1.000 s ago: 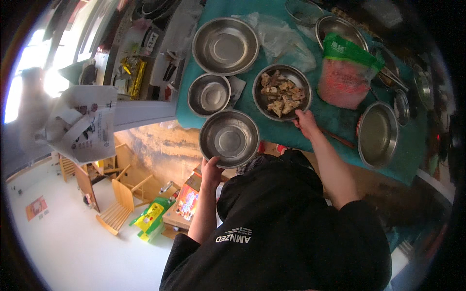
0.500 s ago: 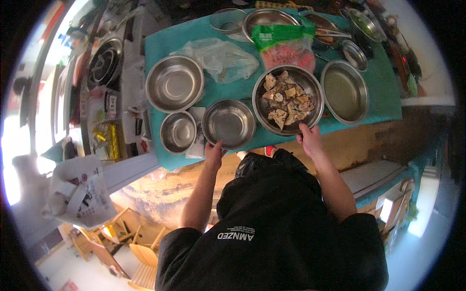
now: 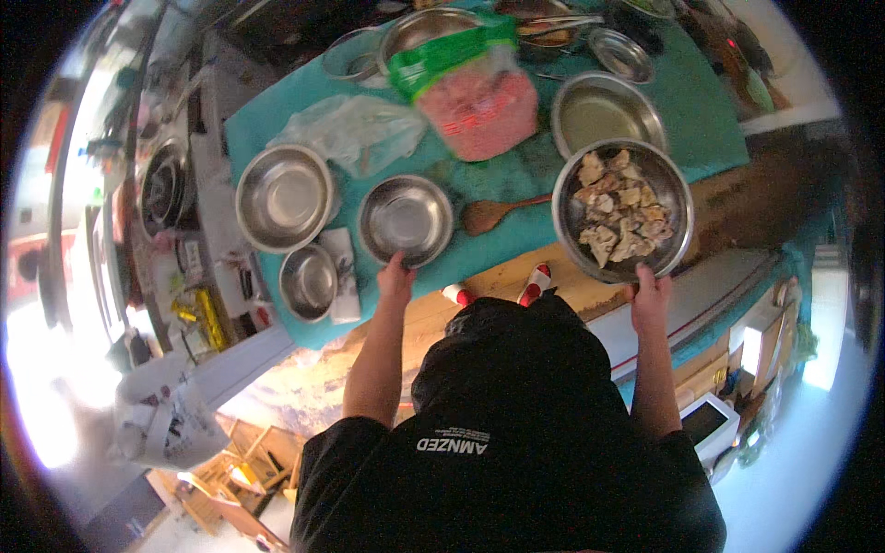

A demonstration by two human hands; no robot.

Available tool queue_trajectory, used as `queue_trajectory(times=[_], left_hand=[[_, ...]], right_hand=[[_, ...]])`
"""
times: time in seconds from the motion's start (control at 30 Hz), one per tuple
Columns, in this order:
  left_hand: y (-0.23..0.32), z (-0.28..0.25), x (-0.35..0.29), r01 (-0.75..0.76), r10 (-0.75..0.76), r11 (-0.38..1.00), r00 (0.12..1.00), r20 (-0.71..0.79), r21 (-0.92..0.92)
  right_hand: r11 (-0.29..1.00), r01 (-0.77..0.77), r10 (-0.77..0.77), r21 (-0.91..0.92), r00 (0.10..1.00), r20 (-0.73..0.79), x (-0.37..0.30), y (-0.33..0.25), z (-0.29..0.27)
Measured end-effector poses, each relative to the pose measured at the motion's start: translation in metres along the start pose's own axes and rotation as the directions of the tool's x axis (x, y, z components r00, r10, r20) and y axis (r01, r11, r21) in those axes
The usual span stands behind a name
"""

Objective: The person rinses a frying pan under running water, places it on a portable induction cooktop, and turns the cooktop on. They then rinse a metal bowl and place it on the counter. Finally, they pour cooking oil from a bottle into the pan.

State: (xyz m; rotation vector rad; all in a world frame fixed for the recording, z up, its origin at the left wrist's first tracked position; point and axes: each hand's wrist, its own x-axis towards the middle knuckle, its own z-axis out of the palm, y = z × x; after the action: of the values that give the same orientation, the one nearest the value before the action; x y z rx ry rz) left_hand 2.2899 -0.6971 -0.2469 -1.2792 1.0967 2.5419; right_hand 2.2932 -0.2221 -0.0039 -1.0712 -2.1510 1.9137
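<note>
My right hand (image 3: 649,288) grips the near rim of a steel bowl (image 3: 680,230) at the table's front right edge. Pale brown chunks (image 3: 627,207), apparently cooked meat, lie in that bowl. On the left, my left hand (image 3: 396,279) has its fingers closed on the near rim of an empty steel bowl (image 3: 406,221). Between the two bowls lies a wooden spatula (image 3: 489,217), its handle end hidden by the bowl of chunks. Behind that bowl stands a steel basin (image 3: 604,115) of cloudy liquid, its front partly covered.
A green-topped bag of pink contents (image 3: 479,106) stands mid-table, beside a clear plastic bag (image 3: 355,134). A large steel bowl (image 3: 286,198), a small one (image 3: 309,281) and a folded white cloth or paper (image 3: 342,276) occupy the left. Several bowls line the far edge.
The bowl of chunks has moved right in my right hand, uncovering the spatula. The empty bowl in my left hand has shifted away from the small bowl. The view has turned too.
</note>
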Motion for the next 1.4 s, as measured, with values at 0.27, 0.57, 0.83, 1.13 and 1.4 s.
queue_trajectory(times=[0.27, 0.57, 0.83, 1.13, 1.4], left_hand=[[-0.016, 0.046, -0.074, -0.309, 0.497, 0.717, 0.855, -0.148, 0.624], [-0.119, 0.373, -0.15, -0.156, -0.299, 0.676, 0.835, 0.461, 0.72], [-0.213, 0.563, -0.179, -0.021, -0.728, 0.588, 0.423, 0.54, 0.809], [-0.324, 0.668, -0.136, 0.014, -0.715, 0.565, 0.508, 0.48, 0.825], [-0.384, 0.751, -0.028, 0.192, -0.493, 0.752, 0.799, 0.344, 0.631]], right_hand=[[0.978, -0.194, 0.194, 0.082, 0.981, 0.005, 0.05, 0.055, -0.108], [0.928, -0.223, 0.221, 0.298, 0.974, 0.043, 0.152, 0.056, -0.18], [0.815, -0.281, 0.318, 0.507, 0.948, 0.015, 0.183, 0.026, -0.25], [0.813, -0.296, 0.347, 0.502, 0.938, -0.009, 0.27, 0.009, -0.31], [0.928, -0.313, 0.285, 0.2, 0.946, 0.157, 0.395, -0.04, -0.338]])
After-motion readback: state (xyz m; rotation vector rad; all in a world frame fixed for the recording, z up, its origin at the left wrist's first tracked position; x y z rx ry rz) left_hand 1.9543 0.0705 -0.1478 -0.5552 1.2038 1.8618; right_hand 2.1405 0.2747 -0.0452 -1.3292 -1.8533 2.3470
